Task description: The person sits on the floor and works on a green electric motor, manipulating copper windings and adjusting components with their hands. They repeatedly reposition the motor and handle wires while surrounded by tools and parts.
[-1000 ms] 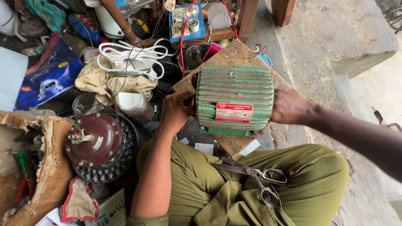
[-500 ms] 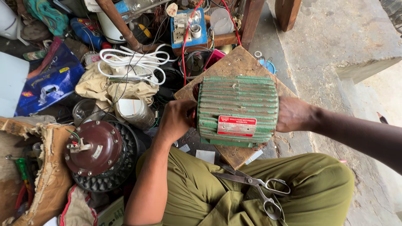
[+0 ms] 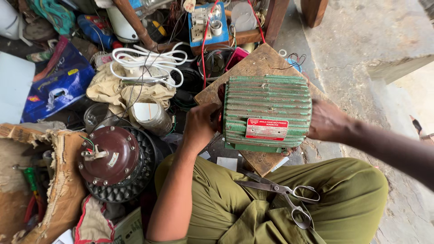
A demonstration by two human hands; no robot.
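Note:
A green ribbed motor housing (image 3: 266,108) with a red label lies on a wooden board (image 3: 257,61) in front of my knees. My left hand (image 3: 201,126) grips its left end, fingers curled against the opening. On the other side my right hand (image 3: 327,121) presses flat on the right end. Large metal scissors (image 3: 280,192) rest on my olive-green trouser leg, below the housing.
A dark red fan motor (image 3: 108,156) on a black grille sits at the left. Behind it are a white coiled cable (image 3: 149,61), beige cloth, a clear cup (image 3: 151,117), a blue socket board with bulb (image 3: 208,22), a blue bag (image 3: 54,88) and torn cardboard (image 3: 45,180). Concrete floor lies right.
The housing and both hands have shifted slightly right and down in view; both hands stay on its ends. The scissors remain on my lap.

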